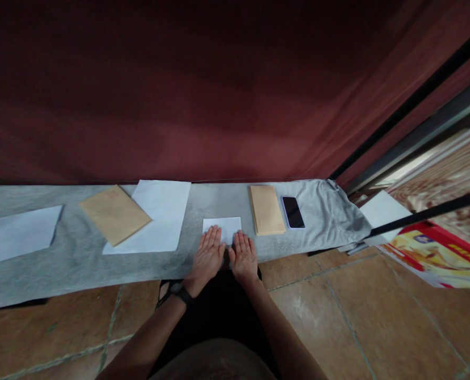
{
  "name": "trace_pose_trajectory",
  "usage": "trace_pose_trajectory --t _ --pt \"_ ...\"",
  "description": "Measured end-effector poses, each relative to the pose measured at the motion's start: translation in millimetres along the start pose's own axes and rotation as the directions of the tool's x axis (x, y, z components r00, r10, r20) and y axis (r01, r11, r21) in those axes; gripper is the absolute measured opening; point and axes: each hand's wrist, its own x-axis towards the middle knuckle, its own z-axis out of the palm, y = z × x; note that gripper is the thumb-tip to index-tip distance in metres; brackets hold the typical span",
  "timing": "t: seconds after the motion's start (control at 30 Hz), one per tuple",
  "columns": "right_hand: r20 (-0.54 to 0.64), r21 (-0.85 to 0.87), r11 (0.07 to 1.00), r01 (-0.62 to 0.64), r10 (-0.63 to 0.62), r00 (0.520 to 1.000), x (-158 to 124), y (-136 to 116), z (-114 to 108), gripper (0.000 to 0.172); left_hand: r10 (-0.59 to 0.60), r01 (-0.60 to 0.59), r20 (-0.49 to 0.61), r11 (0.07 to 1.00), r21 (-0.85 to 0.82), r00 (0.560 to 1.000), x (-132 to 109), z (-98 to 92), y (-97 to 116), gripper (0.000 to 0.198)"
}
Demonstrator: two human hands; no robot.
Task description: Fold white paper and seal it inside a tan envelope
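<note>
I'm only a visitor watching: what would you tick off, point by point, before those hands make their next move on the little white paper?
1. Both hands on the sheet: the left hand and right hand lie palm down, fingers spread flat, on the near edge of the small white paper. Ok.
2. Paper lies flat on the grey cloth. Ok.
3. Room to the right: the stack of brown envelopes lies beside the paper, apart from it. Ok.
4. The phone lies beyond the envelopes, away from both hands. Ok.
5. Near edge of the paper even: hidden under the hands. Cannot tell.
</note>
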Motion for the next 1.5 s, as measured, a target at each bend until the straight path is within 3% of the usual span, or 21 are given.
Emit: trace_pose_trajectory --t 0.2,0.53,0.63,0.87,1.07,1.5 --pt "0.015 -0.017 1.000 0.027 -0.026 1.000 -0.2 1.2 2.7 0.050 0.079 -0.078 0.122 0.997 -0.015 0.989 26.2 11.3 21.9 0.060" --pt "0.044 0.039 0.997 -0.073 0.071 0.996 7.3 -5.0 -5.5 0.050 -0.041 0.036 0.057 0.997 0.074 0.998 29.5 8.4 -17.5 0.061" --pt "0.084 0.096 0.990 -0.106 0.098 0.992 24.0 -10.9 -7.3 0.048 -0.029 0.025 0.059 0.997 0.071 0.998 27.8 6.6 -19.2 0.062" --pt "0.149 0.132 0.991 0.029 -0.048 0.988 62.8 -19.6 5.4 0.048 -0.017 0.012 0.082 0.998 0.058 0.996 28.6 6.9 -20.2 0.058" --pt "0.123 0.073 0.997 0.010 -0.019 0.992 61.7 -12.4 13.0 0.055 -0.011 0.008 0.059 0.998 0.064 0.998 28.9 9.8 -19.8 0.057" --pt "0.049 0.011 0.999 -0.037 0.036 0.998 55.4 10.5 9.1 0.057 -0.129 0.129 -0.010 0.991 0.045 0.992 26.8 11.2 -27.3 0.063"
